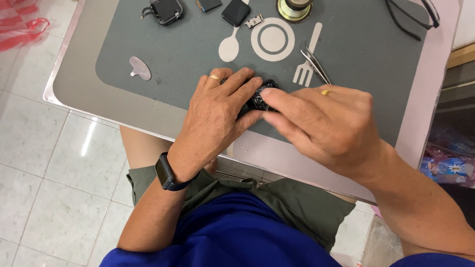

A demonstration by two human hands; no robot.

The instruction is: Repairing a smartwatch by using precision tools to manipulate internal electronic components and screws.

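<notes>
A small black device (261,94), a smartwatch-like body, lies on the grey mat (188,54) near the table's front edge. My left hand (217,116) lies over its left side with fingers curled on it, a gold ring on one finger and a dark watch on the wrist. From the right, my right hand (321,123) pinches the device with thumb and forefinger. Most of the device is hidden by my fingers.
Metal tweezers (313,62) lie just behind my right hand. A thin silver pry pick (139,68) lies at the left. At the mat's far edge sit a black watch case (166,11), a dark square screen (235,12), a brass round part (294,8) and black cables (413,17).
</notes>
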